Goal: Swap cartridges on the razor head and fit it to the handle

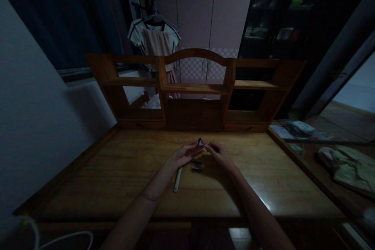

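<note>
Above the middle of the wooden desk, my left hand (185, 154) holds a small dark object (199, 141) at its fingertips. My right hand (219, 154) is closed round a thin dark tool with a shiny tip (202, 145), which meets the small object. What exactly the two items are is too dim to tell. Beneath my hands lies a small clear and black piece (196, 167) on the desk. A narrow white strip (177, 180) with a hole at its near end lies below my left hand, its far end partly hidden by that hand.
A wooden shelf unit (195, 88) stands along the back edge of the desk (131, 187). At the right, lower down, are a pale cloth bag (348, 164) and some plastic packets (300, 128). A white cable (67, 236) loops at the lower left.
</note>
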A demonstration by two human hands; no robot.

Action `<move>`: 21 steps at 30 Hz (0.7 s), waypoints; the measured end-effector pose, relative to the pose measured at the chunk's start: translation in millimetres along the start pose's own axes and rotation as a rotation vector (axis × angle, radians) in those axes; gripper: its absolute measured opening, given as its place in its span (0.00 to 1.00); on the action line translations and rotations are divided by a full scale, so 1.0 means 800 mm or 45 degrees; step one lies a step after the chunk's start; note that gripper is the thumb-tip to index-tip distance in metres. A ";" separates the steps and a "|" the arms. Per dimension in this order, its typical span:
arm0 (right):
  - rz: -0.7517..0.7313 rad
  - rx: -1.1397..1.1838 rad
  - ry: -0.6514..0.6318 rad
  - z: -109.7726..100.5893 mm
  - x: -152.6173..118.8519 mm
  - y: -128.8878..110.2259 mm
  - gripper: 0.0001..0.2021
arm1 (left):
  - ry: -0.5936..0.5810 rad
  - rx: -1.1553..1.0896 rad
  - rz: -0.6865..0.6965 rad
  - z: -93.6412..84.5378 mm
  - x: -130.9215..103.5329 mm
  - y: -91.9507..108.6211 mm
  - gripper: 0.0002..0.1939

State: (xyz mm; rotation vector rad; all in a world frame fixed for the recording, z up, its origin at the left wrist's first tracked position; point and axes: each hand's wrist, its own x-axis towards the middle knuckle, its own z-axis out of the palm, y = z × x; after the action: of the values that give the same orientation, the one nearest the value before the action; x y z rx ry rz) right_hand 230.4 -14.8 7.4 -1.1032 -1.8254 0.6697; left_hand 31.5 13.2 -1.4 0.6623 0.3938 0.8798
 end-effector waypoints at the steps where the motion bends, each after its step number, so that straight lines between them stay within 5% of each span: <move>1: 0.002 0.009 -0.006 0.000 0.000 0.000 0.18 | -0.003 -0.005 -0.006 0.000 0.000 0.000 0.13; 21: -0.062 -0.036 -0.069 0.003 0.001 0.007 0.18 | 0.039 0.148 -0.055 -0.014 0.006 -0.004 0.15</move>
State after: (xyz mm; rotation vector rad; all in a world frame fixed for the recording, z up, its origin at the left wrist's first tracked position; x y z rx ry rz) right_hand 230.4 -11.5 1.8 -1.0648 -1.9072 0.6531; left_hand 29.4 19.5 -11.9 0.7451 0.4875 0.8313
